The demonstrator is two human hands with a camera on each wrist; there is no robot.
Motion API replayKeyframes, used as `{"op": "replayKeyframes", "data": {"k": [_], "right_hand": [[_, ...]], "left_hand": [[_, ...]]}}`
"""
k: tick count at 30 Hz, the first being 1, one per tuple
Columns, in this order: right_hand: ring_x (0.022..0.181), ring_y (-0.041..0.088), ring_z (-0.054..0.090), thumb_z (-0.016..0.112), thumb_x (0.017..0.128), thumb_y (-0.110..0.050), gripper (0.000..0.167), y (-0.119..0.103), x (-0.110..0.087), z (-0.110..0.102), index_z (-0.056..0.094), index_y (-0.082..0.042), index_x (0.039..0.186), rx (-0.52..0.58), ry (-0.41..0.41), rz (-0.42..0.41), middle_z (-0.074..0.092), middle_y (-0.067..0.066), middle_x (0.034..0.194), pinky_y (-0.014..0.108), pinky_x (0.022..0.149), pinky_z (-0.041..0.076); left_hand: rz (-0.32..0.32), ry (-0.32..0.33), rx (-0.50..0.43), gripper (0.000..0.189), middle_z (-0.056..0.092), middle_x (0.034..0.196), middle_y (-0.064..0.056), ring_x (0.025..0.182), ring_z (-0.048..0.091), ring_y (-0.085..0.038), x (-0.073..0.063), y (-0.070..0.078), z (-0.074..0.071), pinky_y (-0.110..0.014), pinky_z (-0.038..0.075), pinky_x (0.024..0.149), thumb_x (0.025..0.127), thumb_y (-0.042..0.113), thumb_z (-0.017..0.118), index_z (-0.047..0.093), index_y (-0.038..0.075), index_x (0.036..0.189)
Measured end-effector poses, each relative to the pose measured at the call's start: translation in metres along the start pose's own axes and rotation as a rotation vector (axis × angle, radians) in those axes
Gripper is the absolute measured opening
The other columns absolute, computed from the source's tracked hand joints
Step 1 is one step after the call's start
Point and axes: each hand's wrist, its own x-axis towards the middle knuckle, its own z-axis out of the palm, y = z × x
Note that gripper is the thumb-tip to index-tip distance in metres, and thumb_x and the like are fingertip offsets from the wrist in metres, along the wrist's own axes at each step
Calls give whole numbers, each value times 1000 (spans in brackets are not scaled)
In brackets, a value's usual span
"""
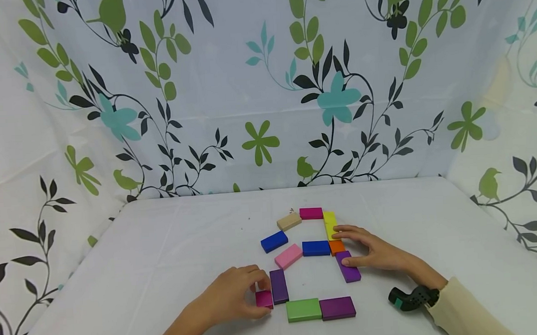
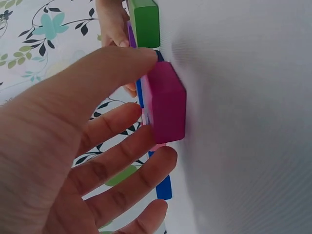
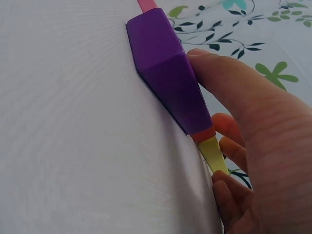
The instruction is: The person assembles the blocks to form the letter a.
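My left hand (image 1: 231,296) has its thumb and curled fingers around a magenta block (image 1: 264,299) lying on the white table. In the left wrist view the thumb lies at one end of that magenta block (image 2: 168,102), the fingers along its far side. Right beside it stands a dark purple block (image 1: 279,286). My right hand (image 1: 380,250) spreads over the right side of the layout. Its thumb touches a purple block (image 3: 163,61), and its fingertips rest at a yellow block (image 1: 330,225). An orange block (image 1: 337,247) sits between those two.
Blue (image 1: 316,248), pink (image 1: 289,256), another blue (image 1: 274,241), tan (image 1: 289,221) and magenta (image 1: 311,213) blocks continue the outline. Closest to me, a green block (image 1: 304,310) meets a dark purple one (image 1: 337,308). A patterned curtain (image 1: 256,88) hangs behind the table (image 1: 186,241).
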Motion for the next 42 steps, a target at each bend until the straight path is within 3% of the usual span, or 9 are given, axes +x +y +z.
{"op": "replayKeyframes", "data": {"k": [5, 14, 35, 42], "right_hand": [[142, 46, 21, 71, 88, -29, 54, 0, 0, 0, 54, -19, 138, -6, 1, 11, 35, 13, 153, 76, 102, 19], [142, 47, 20, 72, 88, -29, 55, -1, 0, 0, 54, -18, 138, -8, -3, 19, 35, 14, 153, 76, 102, 19], [141, 47, 22, 71, 88, -27, 54, 2, -1, -2, 54, -16, 138, -12, 3, -2, 35, 15, 153, 76, 102, 19], [141, 47, 22, 71, 88, -28, 55, 2, 0, -1, 54, -16, 139, -7, 1, 2, 34, 15, 153, 75, 103, 20]], "left_hand": [[21, -19, -40, 24, 56, 88, 17, 78, 52, 2, 0, -1, 1, -22, 48, 75, 80, 30, 79, 64, 20, 95], [38, -12, -51, 23, 57, 89, 16, 78, 52, 2, 0, -2, 1, -21, 48, 74, 80, 29, 79, 65, 19, 95], [43, 15, 8, 23, 60, 91, 14, 79, 54, 0, 5, 8, -10, -25, 48, 76, 81, 30, 79, 65, 18, 96], [83, 32, 33, 22, 61, 91, 14, 81, 55, 0, 7, 15, -13, -26, 48, 77, 82, 29, 78, 65, 19, 97]]}}
